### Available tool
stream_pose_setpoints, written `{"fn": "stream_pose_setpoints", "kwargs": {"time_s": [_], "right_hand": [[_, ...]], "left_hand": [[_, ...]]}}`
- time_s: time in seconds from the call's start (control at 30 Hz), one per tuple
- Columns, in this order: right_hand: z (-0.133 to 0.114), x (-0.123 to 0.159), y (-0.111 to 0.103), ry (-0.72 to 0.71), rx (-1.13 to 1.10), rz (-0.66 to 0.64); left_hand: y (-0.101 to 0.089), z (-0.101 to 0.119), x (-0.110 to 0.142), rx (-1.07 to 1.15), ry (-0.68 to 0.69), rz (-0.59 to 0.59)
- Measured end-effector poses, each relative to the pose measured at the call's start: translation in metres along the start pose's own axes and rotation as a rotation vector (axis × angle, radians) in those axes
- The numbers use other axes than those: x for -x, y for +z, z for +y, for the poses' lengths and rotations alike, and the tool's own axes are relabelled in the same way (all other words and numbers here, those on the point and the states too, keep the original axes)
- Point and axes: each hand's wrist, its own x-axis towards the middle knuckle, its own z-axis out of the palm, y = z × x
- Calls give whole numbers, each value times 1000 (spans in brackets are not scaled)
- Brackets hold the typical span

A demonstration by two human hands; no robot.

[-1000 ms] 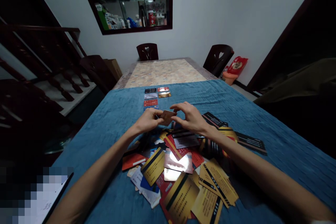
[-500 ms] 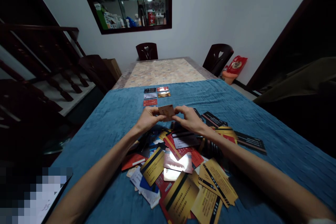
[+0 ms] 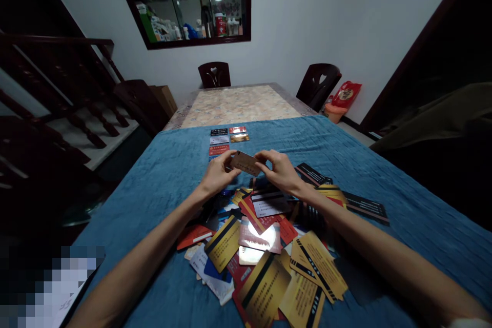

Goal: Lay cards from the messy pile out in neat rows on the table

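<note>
A tan plastic card (image 3: 246,163) is held up in the air, tilted with its right end lower. My right hand (image 3: 283,173) pinches its right end between thumb and fingers. At the card's left end, my left hand (image 3: 217,174) has its fingertips on the edge, thumb below. Under both hands spreads a loose pile of bank-style cards: a gold card (image 3: 265,289), a white card (image 3: 270,204), a shiny pink card (image 3: 260,236) and several others. Beyond the hands, a red card (image 3: 219,150), a black card (image 3: 219,132) and several more lie in two columns.
A blue cloth (image 3: 161,205) covers the near part of the table, with a patterned tabletop (image 3: 246,104) beyond. Dark chairs (image 3: 318,84) stand around it. A pixelated device (image 3: 57,292) lies at lower left. Black cards (image 3: 367,207) rest right of the pile.
The card between my hands has turned, its left end rising and its right end dropping. My left fingers have shifted along its left edge. The pile and the laid-out cards look unchanged.
</note>
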Motion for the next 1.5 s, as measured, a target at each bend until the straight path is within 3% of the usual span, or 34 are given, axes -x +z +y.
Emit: {"fn": "stream_pose_setpoints", "kwargs": {"time_s": [0.23, 0.67, 1.13, 1.5], "right_hand": [[0, 0, -3, -24, 125, -33], [-1, -1, -7, -51, 189, -112], [-7, -1, -22, -78, 524, -248], [-10, 0, -13, -87, 589, -309]], "left_hand": [[4, -2, 8, -377, 267, -20], [5, 0, 11, -704, 457, -23], [4, -1, 11, -788, 408, -30], [3, 0, 11, -750, 326, -58]]}}
